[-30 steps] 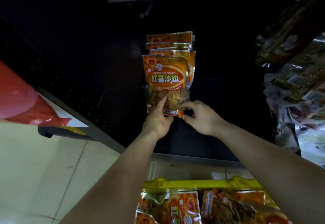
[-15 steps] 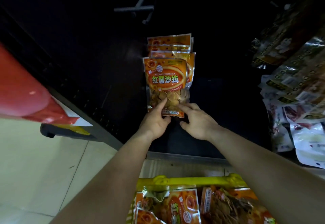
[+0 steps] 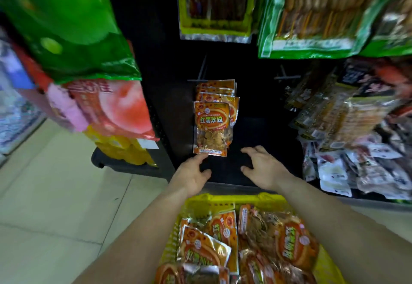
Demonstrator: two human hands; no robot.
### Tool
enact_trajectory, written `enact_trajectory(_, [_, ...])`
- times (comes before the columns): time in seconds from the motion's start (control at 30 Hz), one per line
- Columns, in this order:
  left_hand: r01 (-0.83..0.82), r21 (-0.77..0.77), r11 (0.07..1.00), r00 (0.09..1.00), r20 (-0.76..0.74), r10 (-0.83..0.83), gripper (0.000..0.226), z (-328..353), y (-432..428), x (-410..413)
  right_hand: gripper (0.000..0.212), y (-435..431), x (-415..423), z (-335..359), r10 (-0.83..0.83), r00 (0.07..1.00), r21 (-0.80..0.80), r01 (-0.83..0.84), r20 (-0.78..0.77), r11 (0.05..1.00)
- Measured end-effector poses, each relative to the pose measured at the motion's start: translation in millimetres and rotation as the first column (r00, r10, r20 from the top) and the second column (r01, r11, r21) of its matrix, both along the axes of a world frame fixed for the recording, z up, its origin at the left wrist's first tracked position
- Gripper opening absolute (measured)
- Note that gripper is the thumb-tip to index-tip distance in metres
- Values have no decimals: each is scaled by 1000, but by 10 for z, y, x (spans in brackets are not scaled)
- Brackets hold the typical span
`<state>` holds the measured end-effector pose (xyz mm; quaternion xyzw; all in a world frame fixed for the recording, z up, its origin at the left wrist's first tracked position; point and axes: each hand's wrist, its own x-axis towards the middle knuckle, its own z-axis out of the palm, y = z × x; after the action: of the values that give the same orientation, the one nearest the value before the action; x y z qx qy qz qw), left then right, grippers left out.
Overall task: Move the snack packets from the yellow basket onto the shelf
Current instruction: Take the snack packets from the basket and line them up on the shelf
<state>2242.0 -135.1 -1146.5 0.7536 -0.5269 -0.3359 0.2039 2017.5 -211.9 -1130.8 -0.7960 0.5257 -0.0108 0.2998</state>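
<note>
A row of orange snack packets (image 3: pixel 211 127) stands on the dark bottom shelf (image 3: pixel 249 172), the front one upright with its label facing me. Just below it, my left hand (image 3: pixel 191 174) is open, its fingertips close to the front packet's lower edge. My right hand (image 3: pixel 263 167) hovers open to the right of the packets, holding nothing. The yellow basket (image 3: pixel 223 200) sits on the floor under my forearms. Several more orange snack packets (image 3: pixel 245 239) lie piled inside it.
Green bags (image 3: pixel 66 27) and a red bag (image 3: pixel 116 109) hang at the left. More green packets (image 3: pixel 312 15) hang above. Mixed snack packets (image 3: pixel 345 138) fill the shelf at the right. Beige floor tiles (image 3: pixel 55 194) lie at the left.
Both hands have let go of the front packet and drawn back toward me. The camera has pulled back and up, showing more of the basket and the hanging bags.
</note>
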Motion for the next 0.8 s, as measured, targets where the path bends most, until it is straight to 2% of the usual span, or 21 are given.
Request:
enact_trajectory(0.2, [-8, -11, 1000, 1000, 4, 8, 52, 327, 761, -220, 59, 646, -520, 419, -33, 999, -16, 33, 4, 999])
enact_trajectory(0.4, [12, 78, 997, 997, 76, -18, 53, 208, 1386, -422, 55, 1242, -847, 308, -44, 998, -2, 44, -34, 999])
enact_trajectory(0.53, [75, 157, 985, 990, 107, -93, 52, -16, 1641, -522, 48, 1569, -815, 8, -1, 1000, 95, 3, -23, 996])
enact_trajectory(0.63, [121, 217, 969, 977, 147, -155, 52, -194, 1750, -498, 48, 1768, -661, -285, 45, 999, 261, -36, -29, 965])
enact_trajectory(0.73, [104, 253, 962, 978, 149, -145, 49, -351, 1752, -408, 48, 1867, -442, -581, 53, 998, 359, -40, -25, 932])
enact_trajectory(0.8, [73, 255, 964, 986, 129, -109, 43, -438, 1691, -333, 39, 1867, -295, -759, 28, 999, 362, -18, -22, 932])
